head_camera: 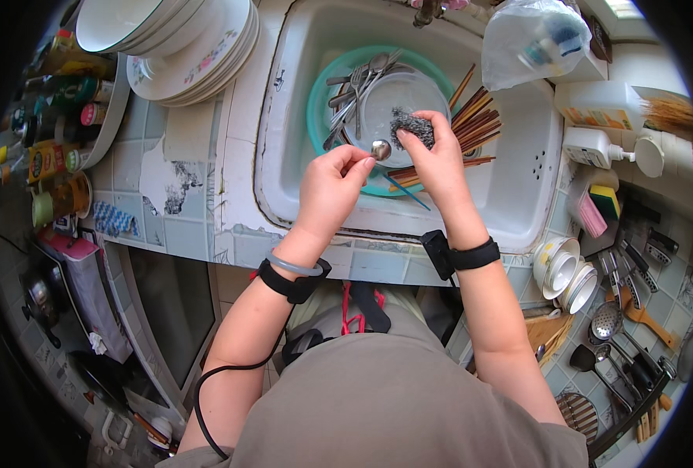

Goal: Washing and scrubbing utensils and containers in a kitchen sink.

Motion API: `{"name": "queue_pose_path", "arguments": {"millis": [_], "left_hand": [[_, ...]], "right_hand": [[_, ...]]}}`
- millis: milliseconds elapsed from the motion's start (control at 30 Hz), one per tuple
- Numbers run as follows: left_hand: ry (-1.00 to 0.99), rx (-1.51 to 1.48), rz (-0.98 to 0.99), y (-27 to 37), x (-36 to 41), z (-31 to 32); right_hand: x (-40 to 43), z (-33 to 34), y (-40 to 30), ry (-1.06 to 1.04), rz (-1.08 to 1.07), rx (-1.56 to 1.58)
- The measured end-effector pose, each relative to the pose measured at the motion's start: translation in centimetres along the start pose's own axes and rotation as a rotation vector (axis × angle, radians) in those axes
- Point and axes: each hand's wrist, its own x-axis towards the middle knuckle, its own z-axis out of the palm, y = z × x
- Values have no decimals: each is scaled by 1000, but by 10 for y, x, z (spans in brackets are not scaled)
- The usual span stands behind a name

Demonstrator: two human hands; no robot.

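Note:
Between thumb and fingers, my left hand [336, 182] pinches a small metal spoon [381, 150] whose bowl points right. My right hand [437, 153] grips a dark steel-wool scourer [412, 128], a little to the right of the spoon and apart from it. Both hands are over a green plastic basin [317, 111] in the white sink [516, 199]. A translucent round bowl [408, 96] sits in the basin. Forks and spoons [355, 93] lie at its left, and many wooden chopsticks [476, 123] fan out at its right. A thin blue stick [406, 192] leans over the basin's near rim.
Stacked plates [191, 73] and bowls [124, 26] stand on the tiled counter at left, beside a tray of bottles [109, 134]. A faucet [427, 13] overhangs the sink's back. At right are a pump bottle [592, 147], sponges [603, 202], small bowls [557, 269] and hanging utensils [606, 322].

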Motion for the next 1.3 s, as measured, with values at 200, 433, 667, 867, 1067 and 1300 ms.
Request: {"name": "queue_pose_path", "arguments": {"millis": [200, 433, 667, 867, 1067, 1300], "left_hand": [[-51, -459, -127, 9, 5, -2], [-34, -592, -237, 15, 2, 1], [-109, -629, -341, 16, 1, -9], [-93, -653, -296, 17, -2, -4], [-143, -646, -307, 14, -7, -8], [-162, -675, -343, 12, -6, -8]], "right_hand": [[-23, 8, -13, 9, -10, 299], [-25, 24, -18, 13, 1, 232], [-14, 19, -7, 91, -38, 239], [-33, 22, -16, 8, -59, 317], [-19, 14, -11, 114, -6, 361], [-26, 17, -8, 122, -32, 260]]}}
